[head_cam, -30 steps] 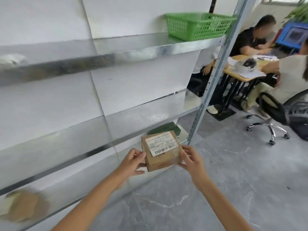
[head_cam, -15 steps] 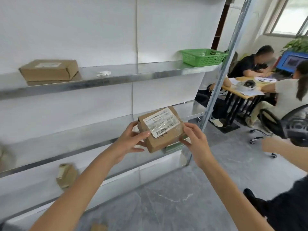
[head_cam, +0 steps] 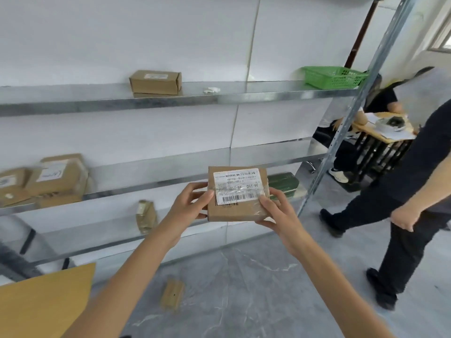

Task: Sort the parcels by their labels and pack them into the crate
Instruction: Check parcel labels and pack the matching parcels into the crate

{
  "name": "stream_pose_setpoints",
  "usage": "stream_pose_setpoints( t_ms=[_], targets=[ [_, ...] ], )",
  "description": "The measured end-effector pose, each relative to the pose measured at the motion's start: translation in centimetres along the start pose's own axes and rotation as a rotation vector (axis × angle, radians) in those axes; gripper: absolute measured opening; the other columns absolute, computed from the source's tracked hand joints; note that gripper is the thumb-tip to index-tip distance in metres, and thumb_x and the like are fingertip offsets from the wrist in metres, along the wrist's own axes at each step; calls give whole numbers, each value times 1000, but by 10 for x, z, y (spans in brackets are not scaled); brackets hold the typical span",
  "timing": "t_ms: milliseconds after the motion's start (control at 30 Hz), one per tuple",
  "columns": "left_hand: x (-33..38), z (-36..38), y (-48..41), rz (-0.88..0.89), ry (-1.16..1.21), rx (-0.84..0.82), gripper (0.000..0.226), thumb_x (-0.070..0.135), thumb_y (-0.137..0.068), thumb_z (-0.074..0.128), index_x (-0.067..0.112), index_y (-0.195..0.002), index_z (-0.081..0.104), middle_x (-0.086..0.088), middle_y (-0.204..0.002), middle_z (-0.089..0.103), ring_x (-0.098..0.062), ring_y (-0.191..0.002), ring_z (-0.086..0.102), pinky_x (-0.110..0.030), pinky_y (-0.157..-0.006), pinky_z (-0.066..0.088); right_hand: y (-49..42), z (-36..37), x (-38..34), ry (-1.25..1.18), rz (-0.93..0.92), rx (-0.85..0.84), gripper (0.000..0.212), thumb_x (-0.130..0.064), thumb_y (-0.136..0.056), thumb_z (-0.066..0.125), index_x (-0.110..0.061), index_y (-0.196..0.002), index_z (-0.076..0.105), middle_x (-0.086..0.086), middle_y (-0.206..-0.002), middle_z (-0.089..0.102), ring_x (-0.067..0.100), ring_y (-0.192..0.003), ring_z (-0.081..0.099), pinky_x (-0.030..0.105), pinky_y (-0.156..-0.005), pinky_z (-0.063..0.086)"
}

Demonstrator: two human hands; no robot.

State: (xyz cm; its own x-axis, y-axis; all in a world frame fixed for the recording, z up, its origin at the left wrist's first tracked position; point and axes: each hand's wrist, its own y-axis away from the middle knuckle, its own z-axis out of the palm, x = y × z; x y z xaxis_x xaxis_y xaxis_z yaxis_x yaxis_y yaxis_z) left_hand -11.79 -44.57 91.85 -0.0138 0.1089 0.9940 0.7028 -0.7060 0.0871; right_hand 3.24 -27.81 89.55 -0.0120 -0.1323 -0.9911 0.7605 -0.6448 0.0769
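Note:
A small brown cardboard parcel (head_cam: 234,211) with a white barcode label facing me is held up in front of the metal shelves. My left hand (head_cam: 189,204) grips its left edge and my right hand (head_cam: 278,215) grips its right edge, thumb on the label's corner. A green plastic crate (head_cam: 334,76) stands at the right end of the top shelf. Another brown parcel (head_cam: 155,82) lies on the top shelf. Several labelled parcels (head_cam: 53,178) are piled at the left of the middle shelf.
A person in dark clothes (head_cam: 415,191) walks close by on the right. A small parcel (head_cam: 146,215) stands on the low shelf, another (head_cam: 172,293) lies on the grey floor. A green flat box (head_cam: 284,184) sits behind the held parcel. A brown cardboard flap (head_cam: 41,303) fills the lower left.
My view has swung left and up along the shelves. Both hands have kept hold of the parcel and turned it level. A person in dark clothes has stepped in at the right.

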Motion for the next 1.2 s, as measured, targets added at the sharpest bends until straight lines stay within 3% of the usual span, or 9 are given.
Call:
stream_pose_setpoints(
  t_ms=[100,200,333,467,600,667,833,1000,1200],
  targets=[
    [-12,-3,36,-44,12,68,29,37,-89,58,19,-112,57,3,-110,67,-9,-95,66,-28,-83,53,24,7,13,7,22,-37,29,-34,-90,61,-26,-116,55,-4,-92,71,9,-81,68,31,-77,58],
    [-26,0,74,-90,45,177,18,33,-89,59,18,-96,55,1,-102,67,-9,-89,65,-26,-78,54,48,13,29,47,46,-66,22,-39,-88,62,-32,-108,57,2,-97,70,7,-78,68,26,-70,57],
    [-44,3,129,-178,58,278,30,34,-89,59,9,-104,52,-2,-103,67,-13,-95,64,-29,-82,53,84,19,45,130,70,-155,27,-44,-86,61,-31,-109,57,5,-102,69,13,-86,68,34,-81,57],
    [-53,-2,186,-203,9,360,24,38,-87,60,16,-96,55,4,-101,67,-2,-89,61,-8,-54,47,125,30,53,146,103,-232,26,-41,-88,60,-28,-110,57,6,-104,68,13,-89,67,25,-73,55],
    [-56,-19,239,-190,-54,455,21,34,-88,61,14,-95,59,-2,-103,68,-17,-100,63,-35,-85,55,166,50,57,164,117,-310,24,-40,-89,60,-28,-109,56,7,-106,67,17,-94,67,28,-77,56],
    [-56,-29,268,-187,-55,484,23,33,-89,61,11,-96,60,-2,-102,68,-17,-101,63,-39,-90,53,188,63,58,176,120,-355,26,-40,-89,59,-27,-111,55,7,-107,66,17,-97,66,28,-77,55],
    [-58,-66,346,-171,-53,504,24,33,-92,55,11,-100,60,-2,-105,67,-15,-104,63,-37,-90,53,244,106,60,196,142,-455,27,-40,-92,55,-25,-115,54,3,-105,67,13,-86,69,23,-69,54],
    [-67,-115,437,-161,-108,519,27,31,-96,50,15,-113,63,-3,-116,64,-17,-111,58,-30,-88,51,312,161,67,215,159,-523,32,-39,-93,54,-22,-119,53,4,-109,67,23,-96,67,35,-84,55],
    [-79,-177,548,-196,-121,579,26,27,-93,55,21,-116,65,0,-113,66,-19,-106,61,-22,-76,52,399,234,81,197,208,-629,32,-37,-92,56,-19,-118,54,2,-105,68,14,-87,69,28,-74,55]
  ],
)
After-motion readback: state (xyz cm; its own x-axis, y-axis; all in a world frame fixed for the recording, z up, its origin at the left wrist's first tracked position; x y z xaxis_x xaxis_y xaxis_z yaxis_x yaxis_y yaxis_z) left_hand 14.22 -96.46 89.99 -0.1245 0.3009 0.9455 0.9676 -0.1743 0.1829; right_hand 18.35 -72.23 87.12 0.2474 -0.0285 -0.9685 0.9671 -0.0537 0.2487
